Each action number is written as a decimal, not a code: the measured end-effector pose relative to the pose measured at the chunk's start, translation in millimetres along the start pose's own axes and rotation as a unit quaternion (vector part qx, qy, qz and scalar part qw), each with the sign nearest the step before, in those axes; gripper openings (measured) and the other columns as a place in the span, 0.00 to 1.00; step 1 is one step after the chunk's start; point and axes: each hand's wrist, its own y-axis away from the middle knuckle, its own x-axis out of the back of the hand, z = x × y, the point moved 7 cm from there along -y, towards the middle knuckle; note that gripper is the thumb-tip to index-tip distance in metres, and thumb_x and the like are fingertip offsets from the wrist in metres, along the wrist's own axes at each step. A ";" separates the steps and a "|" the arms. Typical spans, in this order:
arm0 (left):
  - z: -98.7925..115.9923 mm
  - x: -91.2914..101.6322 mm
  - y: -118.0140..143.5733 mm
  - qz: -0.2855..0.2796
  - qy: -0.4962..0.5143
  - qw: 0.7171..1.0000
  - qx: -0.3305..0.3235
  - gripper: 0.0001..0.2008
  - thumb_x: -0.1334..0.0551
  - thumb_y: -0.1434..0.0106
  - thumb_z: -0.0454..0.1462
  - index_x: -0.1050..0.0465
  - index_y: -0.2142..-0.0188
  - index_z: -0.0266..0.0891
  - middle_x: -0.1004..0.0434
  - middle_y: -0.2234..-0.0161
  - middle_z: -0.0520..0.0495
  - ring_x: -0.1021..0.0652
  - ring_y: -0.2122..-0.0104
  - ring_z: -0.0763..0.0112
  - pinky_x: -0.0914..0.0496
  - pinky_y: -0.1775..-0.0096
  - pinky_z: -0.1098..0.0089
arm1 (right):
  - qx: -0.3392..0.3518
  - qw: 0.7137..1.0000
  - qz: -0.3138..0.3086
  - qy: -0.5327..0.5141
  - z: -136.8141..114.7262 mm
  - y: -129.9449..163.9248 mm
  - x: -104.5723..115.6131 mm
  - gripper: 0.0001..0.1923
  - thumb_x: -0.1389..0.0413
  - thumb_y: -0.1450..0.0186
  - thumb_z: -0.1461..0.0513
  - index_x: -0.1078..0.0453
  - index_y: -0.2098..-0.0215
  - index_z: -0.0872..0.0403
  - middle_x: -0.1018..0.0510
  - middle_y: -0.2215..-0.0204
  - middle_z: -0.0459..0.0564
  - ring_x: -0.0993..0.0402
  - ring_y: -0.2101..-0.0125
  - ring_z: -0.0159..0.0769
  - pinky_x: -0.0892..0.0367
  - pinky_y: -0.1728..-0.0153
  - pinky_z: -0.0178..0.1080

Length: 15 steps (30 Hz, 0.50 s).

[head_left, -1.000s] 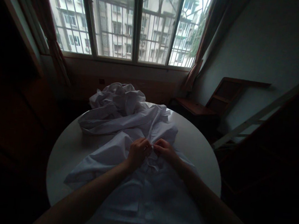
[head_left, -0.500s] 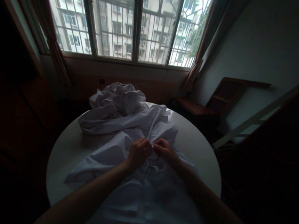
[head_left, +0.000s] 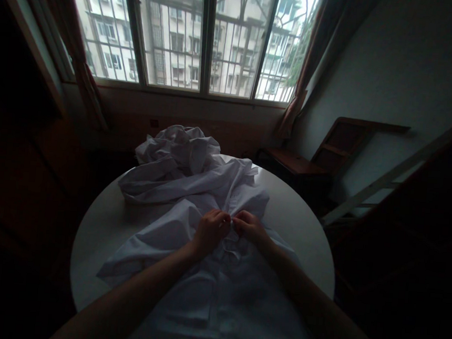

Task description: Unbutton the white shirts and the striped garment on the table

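Observation:
A white garment (head_left: 164, 238), which looks like a long coat or shirt with a front opening, lies spread and wrinkled over the round table. At its middle, my left hand (head_left: 210, 231) pinches the front edge of the cloth. Close beside it, my right hand (head_left: 249, 226) pinches the facing edge, fingertips almost touching those of the left. Whether a button sits between the fingers is too small to tell. A loose fold of the edge hangs just below the fingertips. The garment's lower part reaches toward me between my forearms.
More white cloth (head_left: 180, 147) is heaped at the far left of the white round table (head_left: 305, 213). Beyond stands a barred window (head_left: 205, 41) with tied curtains (head_left: 85, 80). A wooden chair (head_left: 298, 162) is at the back right, near a pale ladder-like frame (head_left: 382, 191).
Almost nothing differs. Both hands keep their pinch at the same spot, with only a very slight shift of the fingers.

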 end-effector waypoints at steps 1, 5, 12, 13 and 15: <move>1.3 -0.7 -0.1 -0.004 -0.008 1.000 -0.010 0.05 0.44 0.42 0.32 0.33 0.74 0.38 0.29 0.74 0.50 0.29 0.71 0.72 0.36 0.68 0.73 | -0.005 1.000 0.002 -0.001 0.9 -0.3 0.0 0.20 0.44 0.52 0.47 0.41 0.78 0.55 0.37 0.88 0.39 0.41 0.86 0.25 0.46 0.85 0.30; 4.6 -3.3 0.0 -0.018 -0.035 0.998 -0.040 0.04 0.43 0.42 0.32 0.32 0.73 0.39 0.28 0.73 0.50 0.29 0.70 0.72 0.35 0.67 0.73 | -0.029 1.000 0.007 -0.002 4.3 -0.4 1.1 0.20 0.42 0.53 0.47 0.40 0.78 0.55 0.37 0.89 0.39 0.41 0.87 0.25 0.47 0.85 0.30; 7.0 -4.4 0.1 -0.032 -0.064 0.996 -0.050 0.04 0.43 0.41 0.33 0.32 0.72 0.39 0.28 0.72 0.50 0.29 0.69 0.72 0.36 0.67 0.73 | -0.028 0.999 0.024 0.030 0.1 3.8 6.0 0.14 0.43 0.51 0.54 0.39 0.79 0.55 0.37 0.88 0.39 0.43 0.87 0.24 0.49 0.85 0.30; 7.3 -4.4 -0.1 -0.033 -0.064 0.996 -0.048 0.04 0.43 0.41 0.33 0.32 0.72 0.39 0.28 0.72 0.50 0.29 0.69 0.72 0.36 0.67 0.73 | -0.023 0.999 0.028 0.028 -1.2 4.4 6.0 0.13 0.43 0.51 0.54 0.39 0.80 0.55 0.38 0.88 0.39 0.44 0.87 0.24 0.49 0.86 0.30; 7.8 -4.1 -0.3 -0.035 -0.065 0.996 -0.046 0.05 0.44 0.41 0.33 0.32 0.72 0.39 0.28 0.73 0.50 0.29 0.70 0.72 0.36 0.68 0.73 | -0.015 0.999 0.037 0.017 -3.1 5.2 5.9 0.12 0.43 0.51 0.56 0.39 0.81 0.55 0.39 0.88 0.38 0.44 0.87 0.23 0.50 0.86 0.30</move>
